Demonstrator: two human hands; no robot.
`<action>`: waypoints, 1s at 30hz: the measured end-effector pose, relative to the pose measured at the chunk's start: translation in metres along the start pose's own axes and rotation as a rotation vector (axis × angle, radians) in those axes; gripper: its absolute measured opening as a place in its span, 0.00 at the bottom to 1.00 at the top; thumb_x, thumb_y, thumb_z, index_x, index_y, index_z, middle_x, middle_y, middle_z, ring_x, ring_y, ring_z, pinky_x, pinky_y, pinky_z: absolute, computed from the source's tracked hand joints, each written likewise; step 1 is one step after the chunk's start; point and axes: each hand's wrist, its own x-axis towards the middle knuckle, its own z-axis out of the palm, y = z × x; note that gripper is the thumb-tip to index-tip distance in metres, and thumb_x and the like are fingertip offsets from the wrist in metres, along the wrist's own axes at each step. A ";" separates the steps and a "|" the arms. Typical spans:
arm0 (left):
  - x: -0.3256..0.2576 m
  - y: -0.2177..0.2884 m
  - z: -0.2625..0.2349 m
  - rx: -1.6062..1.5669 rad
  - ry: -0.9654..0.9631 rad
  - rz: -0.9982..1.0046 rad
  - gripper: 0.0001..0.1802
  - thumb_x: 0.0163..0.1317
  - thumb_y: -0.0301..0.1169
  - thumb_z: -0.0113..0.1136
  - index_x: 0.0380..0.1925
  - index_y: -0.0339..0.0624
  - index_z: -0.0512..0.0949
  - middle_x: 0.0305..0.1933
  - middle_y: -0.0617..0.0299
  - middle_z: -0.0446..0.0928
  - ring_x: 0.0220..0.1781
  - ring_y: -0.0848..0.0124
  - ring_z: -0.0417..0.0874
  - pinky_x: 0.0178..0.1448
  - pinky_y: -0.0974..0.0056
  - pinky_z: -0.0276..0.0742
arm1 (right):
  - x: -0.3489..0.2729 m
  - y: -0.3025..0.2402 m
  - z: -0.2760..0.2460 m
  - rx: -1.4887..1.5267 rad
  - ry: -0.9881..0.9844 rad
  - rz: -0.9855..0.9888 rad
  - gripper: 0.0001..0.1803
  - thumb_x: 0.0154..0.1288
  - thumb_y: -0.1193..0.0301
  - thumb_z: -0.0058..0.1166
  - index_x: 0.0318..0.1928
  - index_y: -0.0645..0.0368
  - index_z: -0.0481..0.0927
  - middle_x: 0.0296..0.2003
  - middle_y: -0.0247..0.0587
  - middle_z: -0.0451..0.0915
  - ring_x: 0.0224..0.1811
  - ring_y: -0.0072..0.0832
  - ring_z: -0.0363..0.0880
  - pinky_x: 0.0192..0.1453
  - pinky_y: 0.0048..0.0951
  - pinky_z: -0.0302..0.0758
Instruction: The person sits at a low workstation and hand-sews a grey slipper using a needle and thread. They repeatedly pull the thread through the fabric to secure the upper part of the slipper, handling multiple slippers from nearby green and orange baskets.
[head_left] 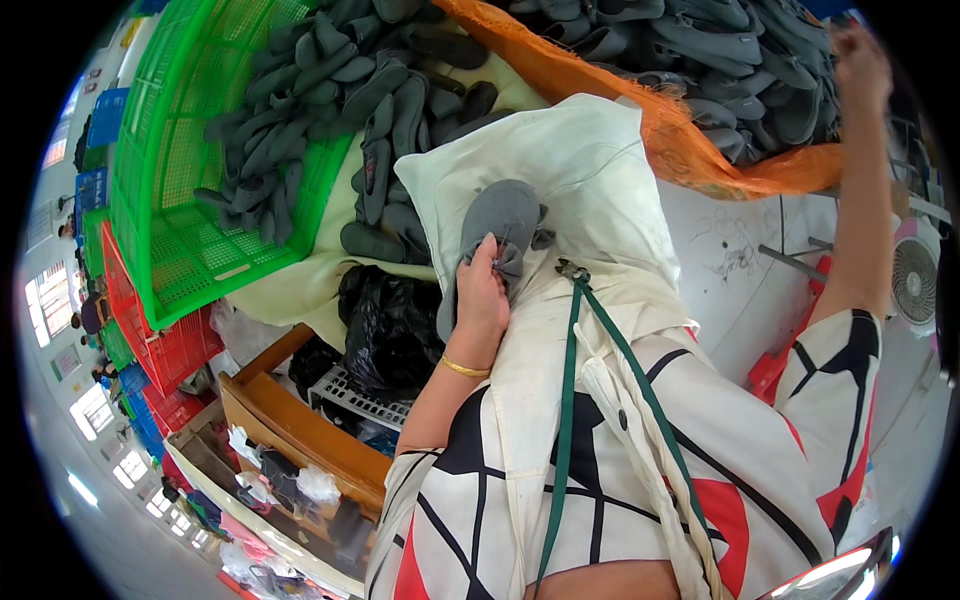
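My left hand (482, 305) grips a grey cloth shoe (503, 210) over the white cloth (610, 150) on my lap. The thumb presses on the shoe, and a gathered bit of grey fabric shows beside it. My right hand (862, 70) is stretched far out to the upper right, beside an orange sack (690, 150) heaped with similar grey shoes (715, 45). Its fingers are blurred at the rim of the picture, so what they hold, if anything, does not show. Small metal snips (571, 269) hang on a green cord against my apron.
A tilted green plastic basket (155, 225) stands at the left, grey shoes spilling from it onto pale cloth. Below it are a black plastic bag (390, 330), a wooden drawer (300, 420) with scraps, and red crates (150, 330). A fan (914, 275) stands at the right.
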 end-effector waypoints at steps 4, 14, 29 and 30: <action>-0.012 0.025 0.032 0.148 -0.066 0.061 0.10 0.68 0.35 0.59 0.40 0.39 0.80 0.38 0.66 0.79 0.40 0.76 0.77 0.47 0.69 0.72 | -0.163 0.023 0.039 -0.331 -0.767 0.397 0.16 0.72 0.66 0.50 0.58 0.54 0.77 0.36 0.31 0.79 0.43 0.21 0.78 0.51 0.27 0.76; 0.028 0.103 0.072 1.026 -0.418 0.124 0.14 0.64 0.36 0.59 0.29 0.34 0.79 0.27 0.70 0.74 0.29 0.81 0.70 0.34 0.71 0.68 | -0.313 -0.027 0.049 -0.293 -1.457 0.828 0.11 0.67 0.67 0.60 0.34 0.62 0.77 0.26 0.30 0.74 0.27 0.19 0.72 0.34 0.25 0.73; 0.018 0.045 0.054 1.540 -0.666 0.872 0.11 0.65 0.35 0.60 0.39 0.38 0.78 0.30 0.50 0.80 0.36 0.51 0.80 0.40 0.52 0.74 | -0.316 -0.006 0.014 -0.882 -1.044 -0.250 0.08 0.65 0.67 0.58 0.35 0.57 0.74 0.33 0.41 0.74 0.38 0.43 0.77 0.39 0.41 0.75; 0.013 0.043 0.052 1.554 -0.606 0.885 0.11 0.66 0.34 0.60 0.40 0.38 0.78 0.30 0.50 0.80 0.35 0.52 0.81 0.40 0.53 0.75 | -0.317 -0.004 0.014 -0.876 -1.033 -0.238 0.07 0.65 0.68 0.58 0.35 0.57 0.75 0.33 0.42 0.74 0.38 0.43 0.76 0.39 0.40 0.74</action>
